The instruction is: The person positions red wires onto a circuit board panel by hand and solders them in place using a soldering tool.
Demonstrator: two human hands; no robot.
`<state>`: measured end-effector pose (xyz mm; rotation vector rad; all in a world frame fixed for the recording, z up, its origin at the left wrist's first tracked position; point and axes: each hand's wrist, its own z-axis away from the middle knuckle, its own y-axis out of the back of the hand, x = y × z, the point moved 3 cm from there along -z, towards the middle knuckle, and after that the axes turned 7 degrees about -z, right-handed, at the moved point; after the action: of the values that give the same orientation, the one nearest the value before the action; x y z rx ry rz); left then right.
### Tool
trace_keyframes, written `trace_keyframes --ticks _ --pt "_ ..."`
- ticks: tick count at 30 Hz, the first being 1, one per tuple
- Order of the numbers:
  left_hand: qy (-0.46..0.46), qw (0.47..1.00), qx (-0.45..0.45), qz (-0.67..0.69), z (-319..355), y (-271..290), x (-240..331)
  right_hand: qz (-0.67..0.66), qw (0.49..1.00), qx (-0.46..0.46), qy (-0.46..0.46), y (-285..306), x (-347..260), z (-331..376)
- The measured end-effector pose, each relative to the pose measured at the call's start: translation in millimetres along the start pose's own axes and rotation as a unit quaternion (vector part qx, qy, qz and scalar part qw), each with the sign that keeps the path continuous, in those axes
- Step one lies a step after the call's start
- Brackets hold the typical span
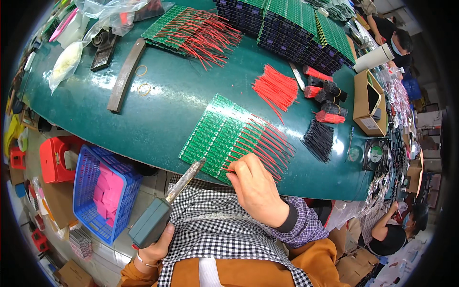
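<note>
A green circuit board panel (pixel 210 131) lies on the table in front of me, with a row of red wires (pixel 275 150) along its right part, their ends trailing right. My left hand (pixel 158 248) is closed round the handle of a dark green soldering gun (pixel 152 221). The gun's metal tip meets the panel's lower edge, or hovers just over it; I cannot tell which. At the panel's lower right, my right hand (pixel 257 189) is pinched at the near end of the wire row, on what looks like a red wire, mostly hidden by the fingers.
Loose red wires (pixel 275 88) and black wires (pixel 319 139) lie right of the panel, near wire bundles (pixel 330 98). Stacked boards (pixel 296 33) and a wired panel (pixel 167 28) stand behind. A metal bar (pixel 126 76) lies left; a small fan (pixel 377 154) sits right. Two people work at right.
</note>
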<state>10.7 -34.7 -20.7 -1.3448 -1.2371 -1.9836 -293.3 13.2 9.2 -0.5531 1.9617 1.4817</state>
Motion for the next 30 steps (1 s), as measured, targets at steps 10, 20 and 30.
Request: trace_keyframes --ticks 10,20,30 --pt "-0.047 0.988 -0.033 -0.145 7 0 -6 -0.014 0.999 0.009 -0.037 -4 1 1" --pt "-0.074 0.992 -0.013 -0.102 -4 -3 -2 -0.036 0.998 0.034 -0.044 -3 2 -1" --pt "-0.062 0.996 -0.006 -0.058 -7 -7 1 0.087 0.996 -0.002 -0.018 -8 0 -1"
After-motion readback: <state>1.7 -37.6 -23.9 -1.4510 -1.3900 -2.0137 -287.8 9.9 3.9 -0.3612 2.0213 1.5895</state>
